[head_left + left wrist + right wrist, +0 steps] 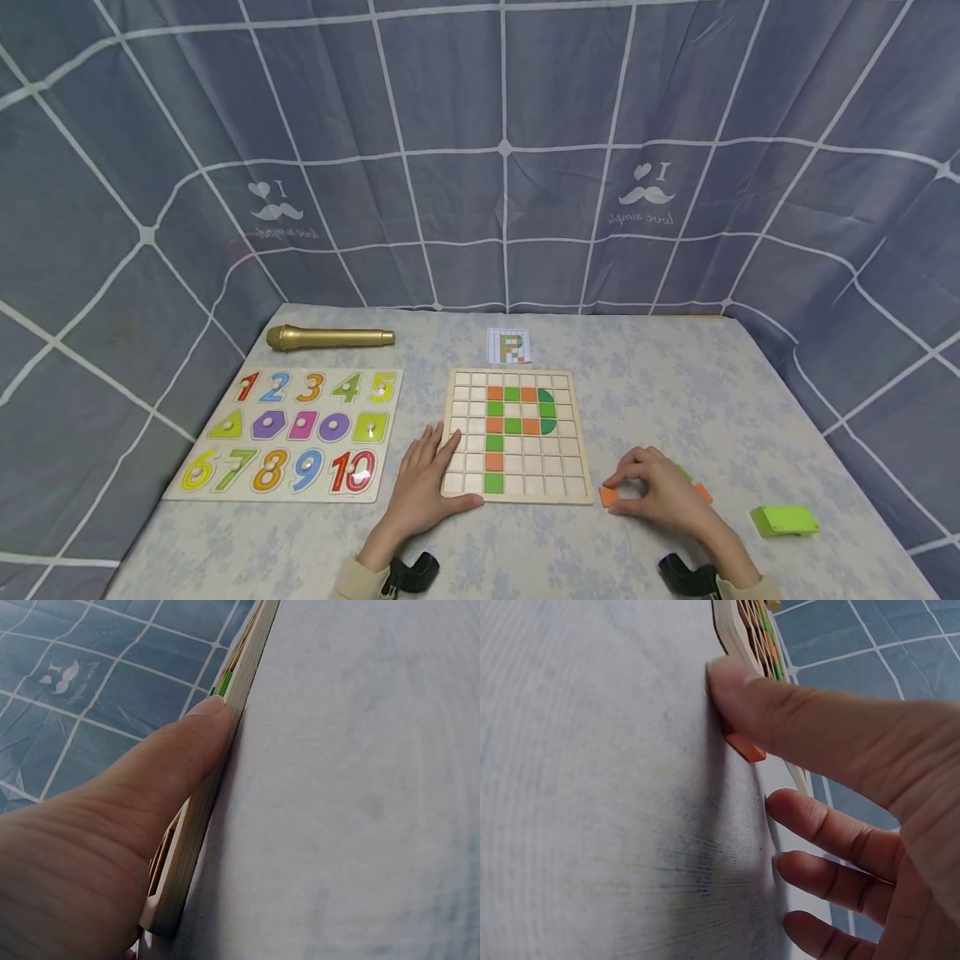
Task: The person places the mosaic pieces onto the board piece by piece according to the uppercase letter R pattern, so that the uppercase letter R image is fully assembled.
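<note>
My left hand (423,487) rests at the left side of a wooden grid board (540,501), fingers along its left rim and thumb at its bottom edge. In the left wrist view the thumb (176,746) lies against the board's side. Orange and green tiles (494,443) on the grid form a column with a closed loop at its upper right. Just off the board's lower right corner, my right hand (663,492) pinches an orange tile (607,497) low at the tabletop. Beside that hand, partly hidden, lie another orange piece (703,492) and a green piece (683,472).
A small pattern card (509,346) lies behind the board. To the left is a number-and-shape puzzle board (270,497), with a gold microphone (330,337) behind it. A light green block (784,521) sits at the right. Grid-patterned curtains (450,200) surround the table.
</note>
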`<state>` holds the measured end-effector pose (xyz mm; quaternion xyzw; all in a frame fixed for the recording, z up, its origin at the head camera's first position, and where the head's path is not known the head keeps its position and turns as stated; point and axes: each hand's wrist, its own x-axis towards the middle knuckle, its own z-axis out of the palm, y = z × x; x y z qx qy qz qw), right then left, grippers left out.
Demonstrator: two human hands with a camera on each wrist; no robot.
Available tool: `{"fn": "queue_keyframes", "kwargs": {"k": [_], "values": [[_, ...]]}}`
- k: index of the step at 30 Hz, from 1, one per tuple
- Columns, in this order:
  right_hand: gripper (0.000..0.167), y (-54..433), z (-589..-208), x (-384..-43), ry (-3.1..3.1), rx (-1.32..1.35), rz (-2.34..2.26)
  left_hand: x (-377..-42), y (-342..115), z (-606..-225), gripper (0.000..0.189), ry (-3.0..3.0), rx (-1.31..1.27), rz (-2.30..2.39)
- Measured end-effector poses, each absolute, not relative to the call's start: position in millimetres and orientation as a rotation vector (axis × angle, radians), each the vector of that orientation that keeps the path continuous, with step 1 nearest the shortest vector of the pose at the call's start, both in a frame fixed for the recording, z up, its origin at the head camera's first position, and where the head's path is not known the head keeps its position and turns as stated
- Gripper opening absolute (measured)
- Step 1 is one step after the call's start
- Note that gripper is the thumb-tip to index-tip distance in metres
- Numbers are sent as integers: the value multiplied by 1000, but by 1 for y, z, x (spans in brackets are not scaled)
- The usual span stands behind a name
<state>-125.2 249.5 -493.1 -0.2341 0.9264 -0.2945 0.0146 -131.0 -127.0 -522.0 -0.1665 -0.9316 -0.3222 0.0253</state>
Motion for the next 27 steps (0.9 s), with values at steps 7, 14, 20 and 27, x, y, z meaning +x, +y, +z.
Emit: {"fn": "queue_keyframes", "kwargs": {"k": [7,14,20,27], "values": [[21,250,-493,-126,2855,-705,-945,-130,-127,-523,100,-2879,-523,-990],[23,249,-495,-125,2842,-696,-961,-130,-127,-521,100,-2884,-528,-993],[27,245,-492,-125,2801,-653,-993,-133,-127,-522,99,-2891,-524,-975],[19,244,-488,-131,2667,-669,-1237,-133,-128,-522,99,-2885,-532,-972]]}}
